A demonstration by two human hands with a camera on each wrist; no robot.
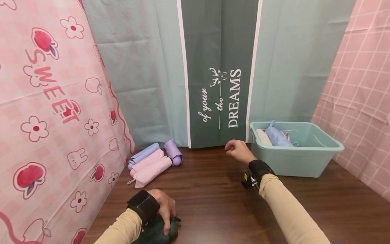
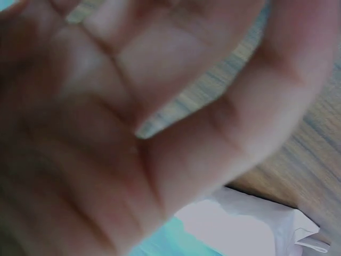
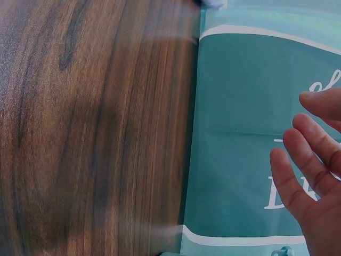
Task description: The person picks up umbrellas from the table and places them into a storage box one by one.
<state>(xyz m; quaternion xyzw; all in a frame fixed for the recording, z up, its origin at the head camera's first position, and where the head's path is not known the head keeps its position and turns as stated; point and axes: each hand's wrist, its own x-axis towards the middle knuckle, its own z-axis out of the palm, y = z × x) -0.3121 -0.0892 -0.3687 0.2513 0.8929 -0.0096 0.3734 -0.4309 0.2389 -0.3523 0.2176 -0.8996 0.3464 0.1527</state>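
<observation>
Close to the table's near edge, a folded dark green umbrella lies partly under my left hand. The left thumb lies across it and the fingers bend down over its far side. In the left wrist view the palm and curled fingers fill most of the picture, and that umbrella does not show. My right hand hangs in the air left of a mint-green bin, fingers loosely bent with nothing in them. The right wrist view shows its spread fingers in front of the curtain.
Folded umbrellas lie at the table's back left: blue, two pink and purple. Inside the bin are a blue umbrella and a cream one. Cloth curtains stand behind and on both sides of the wooden table.
</observation>
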